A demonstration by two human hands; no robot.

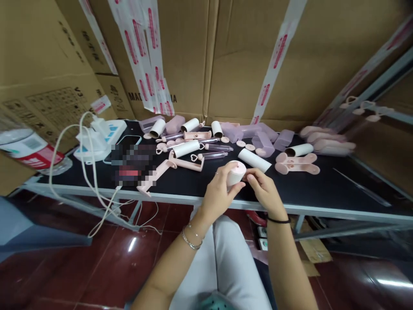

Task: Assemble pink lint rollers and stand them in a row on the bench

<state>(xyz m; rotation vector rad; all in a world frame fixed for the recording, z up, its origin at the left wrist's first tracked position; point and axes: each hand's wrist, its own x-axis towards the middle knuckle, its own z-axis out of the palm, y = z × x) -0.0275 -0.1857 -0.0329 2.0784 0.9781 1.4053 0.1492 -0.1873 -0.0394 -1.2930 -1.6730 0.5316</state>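
My left hand (220,192) is wrapped round a white paper roll (235,173) with a pink cap on its end, held just above the front edge of the black table (322,189). My right hand (263,189) pinches at the pink cap from the right side. Both wrists hang over my lap. Close behind the hands lie another white roll (254,160), a pink handle with a heart-shaped end (189,162) and a clear tube (214,155).
Several white rolls, pink handles, pink discs and translucent purple covers (264,143) are scattered across the table. A phone (127,142), a white power strip (103,133) with cables and a water bottle (29,150) sit at the left. Cardboard boxes (226,56) wall the back.
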